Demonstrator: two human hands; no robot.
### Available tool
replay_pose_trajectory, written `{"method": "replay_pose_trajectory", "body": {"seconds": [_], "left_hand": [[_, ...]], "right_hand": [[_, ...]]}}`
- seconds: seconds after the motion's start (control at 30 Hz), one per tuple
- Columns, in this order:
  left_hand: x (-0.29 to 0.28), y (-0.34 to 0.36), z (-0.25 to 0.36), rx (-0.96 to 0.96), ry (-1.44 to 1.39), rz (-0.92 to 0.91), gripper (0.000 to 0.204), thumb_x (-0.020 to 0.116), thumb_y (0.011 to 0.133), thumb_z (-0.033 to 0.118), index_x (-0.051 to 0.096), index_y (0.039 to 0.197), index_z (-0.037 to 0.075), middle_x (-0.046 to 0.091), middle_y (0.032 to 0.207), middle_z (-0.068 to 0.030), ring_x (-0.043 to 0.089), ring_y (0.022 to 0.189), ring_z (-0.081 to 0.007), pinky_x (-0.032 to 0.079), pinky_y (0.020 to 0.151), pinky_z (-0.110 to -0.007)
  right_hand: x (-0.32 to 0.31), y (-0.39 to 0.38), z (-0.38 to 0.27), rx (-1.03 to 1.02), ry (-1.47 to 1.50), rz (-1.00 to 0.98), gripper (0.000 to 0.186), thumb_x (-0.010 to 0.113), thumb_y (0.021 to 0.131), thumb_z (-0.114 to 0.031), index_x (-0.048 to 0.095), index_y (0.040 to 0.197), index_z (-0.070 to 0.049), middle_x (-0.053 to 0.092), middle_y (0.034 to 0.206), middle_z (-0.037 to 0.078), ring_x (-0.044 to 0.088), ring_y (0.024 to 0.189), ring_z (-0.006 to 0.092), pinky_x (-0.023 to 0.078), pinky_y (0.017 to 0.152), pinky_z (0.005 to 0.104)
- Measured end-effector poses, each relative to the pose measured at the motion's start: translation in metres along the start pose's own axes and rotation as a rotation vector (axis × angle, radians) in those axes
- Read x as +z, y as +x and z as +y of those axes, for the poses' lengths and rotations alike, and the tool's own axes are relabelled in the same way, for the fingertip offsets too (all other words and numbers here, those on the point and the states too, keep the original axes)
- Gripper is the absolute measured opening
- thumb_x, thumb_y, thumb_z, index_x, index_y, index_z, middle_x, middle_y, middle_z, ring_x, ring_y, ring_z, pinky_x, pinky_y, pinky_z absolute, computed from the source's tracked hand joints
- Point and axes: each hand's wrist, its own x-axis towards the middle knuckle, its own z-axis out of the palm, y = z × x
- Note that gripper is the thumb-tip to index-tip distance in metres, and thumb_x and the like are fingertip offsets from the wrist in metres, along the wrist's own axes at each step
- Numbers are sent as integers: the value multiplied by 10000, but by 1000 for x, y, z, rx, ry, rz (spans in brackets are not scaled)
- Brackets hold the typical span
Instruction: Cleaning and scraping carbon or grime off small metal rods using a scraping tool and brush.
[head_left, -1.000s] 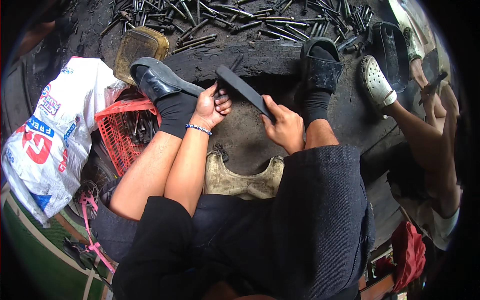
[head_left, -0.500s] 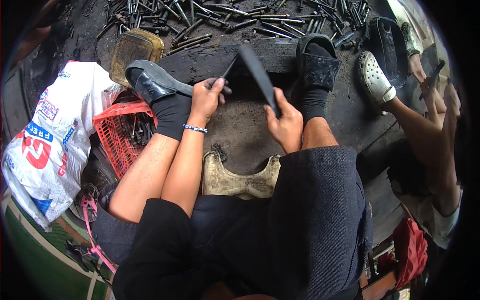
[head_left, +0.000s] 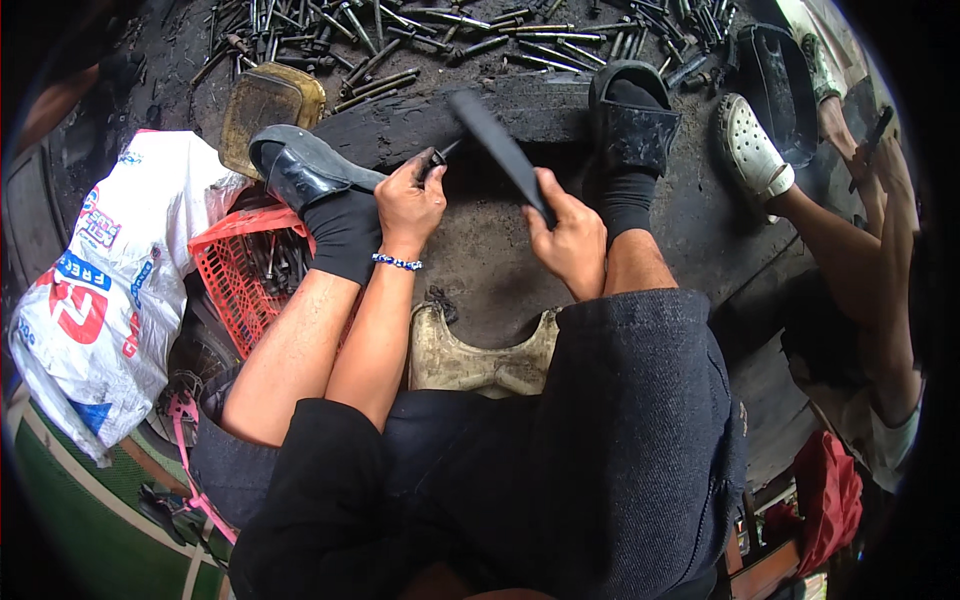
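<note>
Dark metal pieces are held in the red basket (head_left: 235,285), half hidden by a leg. A small dark piece (head_left: 437,160), hard to make out, is pinched by the left hand (head_left: 408,205). A flat dark bar (head_left: 500,150) is gripped by the right hand (head_left: 570,240), fingers closed.

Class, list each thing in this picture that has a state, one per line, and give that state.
left hand: closed on a small dark piece
right hand: gripping a flat dark bar, tilted
red crate: holds metal parts
white sack: slumped, bulging
metal rods: scattered loose
</note>
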Motion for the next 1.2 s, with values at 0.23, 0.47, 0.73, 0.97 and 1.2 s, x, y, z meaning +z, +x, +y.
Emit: {"method": "replay_pose_trajectory", "body": {"seconds": [0.23, 0.47, 0.73, 0.97, 1.2], "left_hand": [[1, 1, -3, -34, -60, 1, 192, 676, 731, 20, 686, 918, -21, 682, 823, -194, 691, 756, -312, 543, 677, -332], [-2, 1, -3, -61, -38, 31, 208, 690, 718, 20, 685, 922, -25, 692, 845, -183, 700, 778, -275, 538, 694, -325], [1, 2, -3, -65, -82, 30, 202, 700, 727, 26, 684, 920, -32, 698, 844, -178, 702, 770, -247, 533, 691, -298], [0, 0, -15, -234, -284, -21, 187, 714, 738, 19, 679, 911, -44, 706, 792, -131, 680, 709, -167, 525, 675, -269], [1, 1, -11, -126, -133, -16, 198, 699, 747, -5, 659, 938, -43, 689, 796, -84, 639, 710, -95, 512, 661, -233]], "right_hand": [[-2, 4, -3, 121, 38, -67, 460, 684, 764, -214, 576, 1211, -236, 655, 793, 106, 650, 696, 327, 517, 630, 430], [5, 3, -3, 41, 35, -51, 464, 678, 773, -213, 563, 1223, -216, 644, 750, 118, 645, 691, 341, 508, 604, 435], [11, -3, 1, 60, 98, -1, 521, 697, 751, -198, 559, 1253, -193, 642, 770, 135, 645, 720, 347, 509, 647, 443], [12, 4, -1, 132, 97, -12, 497, 700, 749, -191, 576, 1231, -193, 638, 762, 155, 646, 712, 357, 505, 637, 444], [7, -6, -11, 84, -4, -121, 477, 679, 772, -227, 564, 1234, -195, 657, 784, 130, 648, 722, 348, 504, 650, 454]]}}
